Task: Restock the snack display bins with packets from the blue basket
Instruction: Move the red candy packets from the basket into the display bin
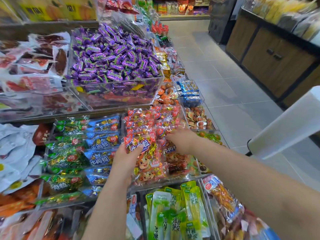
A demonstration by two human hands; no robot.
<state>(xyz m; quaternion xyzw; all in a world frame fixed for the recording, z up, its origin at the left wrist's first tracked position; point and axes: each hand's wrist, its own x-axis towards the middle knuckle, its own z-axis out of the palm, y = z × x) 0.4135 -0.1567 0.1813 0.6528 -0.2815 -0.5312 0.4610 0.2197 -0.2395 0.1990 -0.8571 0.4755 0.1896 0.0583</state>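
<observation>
Red packet (147,158) (beef cubes, cartoon label): pinched by the left hand (124,158), thumb across its front face, the other fingers hidden behind it. It is held over the near end of the stacked red packets (147,122) and touches them.

Right hand (180,141): fingers pushed in among the red stock just right of the held one. The tips are buried, so I cannot tell whether they grip or merely press.

Just left of the left fingers: blue packets (103,144), rowed. Beyond those: green packets (67,158).

Past the fingertips, well apart and higher: purple sweets (112,58), heaped.

Back toward the wrists: pale green packets (173,210).

Blue basket: not plainly in view.

Step in hand, by judgement: seating the red packet in its row.

Next move likely calls for the right hand to open a gap, then a release with the label facing up.
</observation>
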